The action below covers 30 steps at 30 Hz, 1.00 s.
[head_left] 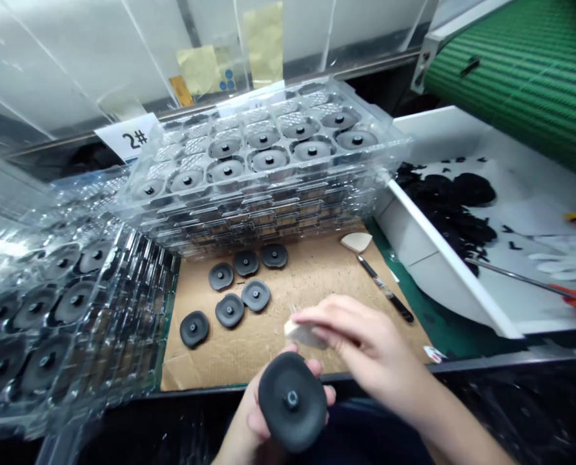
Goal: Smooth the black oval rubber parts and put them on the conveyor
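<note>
Two hands above near edge of cardboard sheet (312, 271): left hand (261, 413) cradles black moulded disc (292, 402) from beneath, centre stud up, long axis running near-far; right hand (360, 342) pinches white block (302, 334), just far of disc rim.

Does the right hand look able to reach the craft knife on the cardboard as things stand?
Probably yes: the right hand is close to the craft knife, and nothing lies between them on the cardboard. But it is gripping a white block, which it would likely need to put down first.

The right hand (365, 342) partly hides the small white block (302, 334).
</note>
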Each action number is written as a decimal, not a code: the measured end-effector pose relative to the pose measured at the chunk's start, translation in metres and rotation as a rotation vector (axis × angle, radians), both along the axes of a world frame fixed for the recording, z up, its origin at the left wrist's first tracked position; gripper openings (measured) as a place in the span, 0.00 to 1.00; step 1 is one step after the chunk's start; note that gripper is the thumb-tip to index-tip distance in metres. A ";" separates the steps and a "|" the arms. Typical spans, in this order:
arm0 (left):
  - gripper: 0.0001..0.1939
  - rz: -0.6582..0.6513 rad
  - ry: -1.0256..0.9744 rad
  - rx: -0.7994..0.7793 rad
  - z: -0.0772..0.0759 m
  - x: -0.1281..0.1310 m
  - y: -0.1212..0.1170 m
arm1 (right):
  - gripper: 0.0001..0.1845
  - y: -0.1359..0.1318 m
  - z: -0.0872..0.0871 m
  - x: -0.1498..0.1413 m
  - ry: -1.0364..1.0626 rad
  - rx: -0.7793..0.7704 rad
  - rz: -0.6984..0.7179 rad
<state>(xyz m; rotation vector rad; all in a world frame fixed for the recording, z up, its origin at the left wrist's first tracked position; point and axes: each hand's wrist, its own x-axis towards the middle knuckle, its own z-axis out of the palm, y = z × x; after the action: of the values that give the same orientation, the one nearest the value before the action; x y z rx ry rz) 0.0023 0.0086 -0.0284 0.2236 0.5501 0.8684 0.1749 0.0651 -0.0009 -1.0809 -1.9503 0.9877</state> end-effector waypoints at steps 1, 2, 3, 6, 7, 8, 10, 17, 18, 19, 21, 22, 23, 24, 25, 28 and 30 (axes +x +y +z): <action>0.29 0.022 -0.053 -0.007 0.000 0.000 0.000 | 0.15 0.004 -0.014 0.007 -0.022 -0.107 -0.042; 0.29 0.040 -0.103 -0.019 0.000 0.001 0.001 | 0.14 0.007 -0.030 0.013 -0.046 -0.180 -0.068; 0.29 0.048 -0.146 -0.033 -0.001 0.001 0.001 | 0.13 0.007 -0.047 0.017 -0.073 -0.225 -0.084; 0.27 0.034 -0.211 -0.061 -0.003 0.002 0.002 | 0.14 -0.003 -0.091 0.019 -0.099 -0.215 -0.179; 0.26 0.025 -0.223 -0.065 -0.003 0.002 0.002 | 0.15 -0.008 -0.099 0.018 -0.098 -0.200 -0.231; 0.26 0.015 -0.228 -0.066 -0.003 0.002 0.003 | 0.16 -0.014 -0.103 0.016 -0.093 -0.190 -0.280; 0.25 -0.008 -0.213 -0.069 -0.004 0.001 0.003 | 0.15 -0.024 -0.099 0.014 -0.075 -0.174 -0.355; 0.35 0.252 0.375 0.375 -0.017 0.012 0.000 | 0.10 -0.042 -0.063 0.009 0.049 -0.260 -0.417; 0.40 0.316 0.544 0.510 -0.019 0.015 -0.001 | 0.10 -0.044 -0.063 0.009 0.070 -0.285 -0.440; 0.43 0.366 0.688 0.635 -0.022 0.016 -0.003 | 0.09 -0.047 -0.062 0.009 0.104 -0.293 -0.462; 0.45 0.410 0.862 0.825 -0.024 0.018 -0.005 | 0.07 -0.052 -0.059 0.011 0.201 -0.287 -0.504; 0.46 0.405 0.894 0.885 -0.024 0.017 -0.005 | 0.07 -0.053 -0.055 0.011 0.253 -0.298 -0.487; 0.47 0.386 0.908 0.920 -0.024 0.016 -0.005 | 0.07 -0.054 -0.049 0.012 0.297 -0.327 -0.446; 0.46 0.359 0.914 0.939 -0.023 0.014 -0.004 | 0.07 -0.054 -0.042 0.012 0.320 -0.376 -0.380; 0.46 0.329 0.910 0.944 -0.023 0.012 -0.004 | 0.08 -0.053 -0.034 0.012 0.318 -0.437 -0.294; 0.46 0.226 0.831 0.876 -0.021 0.005 -0.004 | 0.06 -0.045 -0.013 0.012 0.245 -0.605 -0.091; 0.48 0.154 0.756 0.758 -0.018 0.002 -0.005 | 0.05 -0.039 -0.005 0.011 0.254 -0.715 -0.008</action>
<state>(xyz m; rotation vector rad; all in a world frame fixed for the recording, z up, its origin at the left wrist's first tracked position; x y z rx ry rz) 0.0046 0.0035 -0.0469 1.2480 0.9224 1.1112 0.1861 0.0259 -0.0055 -1.2467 -1.4036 1.7941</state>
